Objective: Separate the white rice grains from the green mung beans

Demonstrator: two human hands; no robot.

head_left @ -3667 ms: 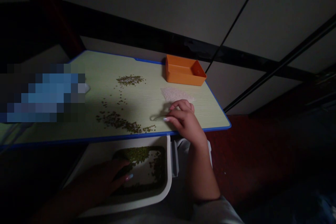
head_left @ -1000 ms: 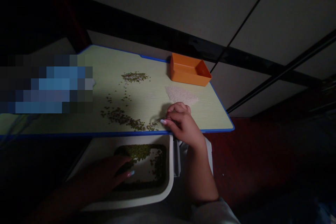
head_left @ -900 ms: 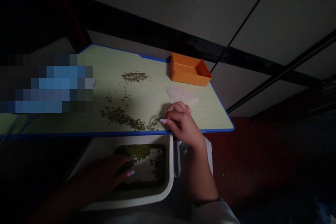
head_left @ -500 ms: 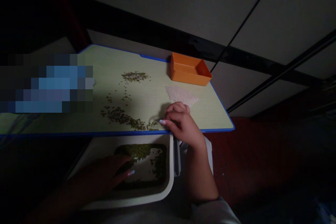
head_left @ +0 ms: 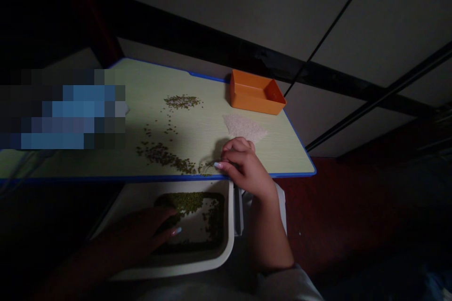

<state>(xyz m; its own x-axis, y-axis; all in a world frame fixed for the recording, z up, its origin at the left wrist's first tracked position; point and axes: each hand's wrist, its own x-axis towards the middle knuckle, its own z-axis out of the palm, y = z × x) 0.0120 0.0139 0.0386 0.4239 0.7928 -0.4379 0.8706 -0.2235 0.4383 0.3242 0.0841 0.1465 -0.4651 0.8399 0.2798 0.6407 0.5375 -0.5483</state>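
My right hand (head_left: pixel 242 162) is closed on a thin, pale spoon-like tool (head_left: pixel 206 165). Its rounded tip lies among mung beans at the front edge of the table (head_left: pixel 289 160). A long scatter of mung beans (head_left: pixel 164 156) runs left from the tip. Farther back lies a smaller bean heap (head_left: pixel 181 102) with pale grains in it. Just beyond my right hand is a pile of white, rice-like grains (head_left: pixel 245 127). My left hand (head_left: pixel 160 225) is in shadow over a white tub (head_left: pixel 229 240), thumb and fingers apart, beside green beans (head_left: pixel 189 202) inside it.
An orange box (head_left: pixel 257 101) stands at the back right of the table. A blurred-out blue object (head_left: pixel 77 108) is at the left. Pale cabinet panels (head_left: pixel 226 0) rise behind the table. Dark red floor (head_left: pixel 325 207) lies to the right.
Since the first frame the view has shifted a little. My right hand has brought the tool's tip down into the beans at the edge; several beans there have shifted. My left hand stays over the tub.
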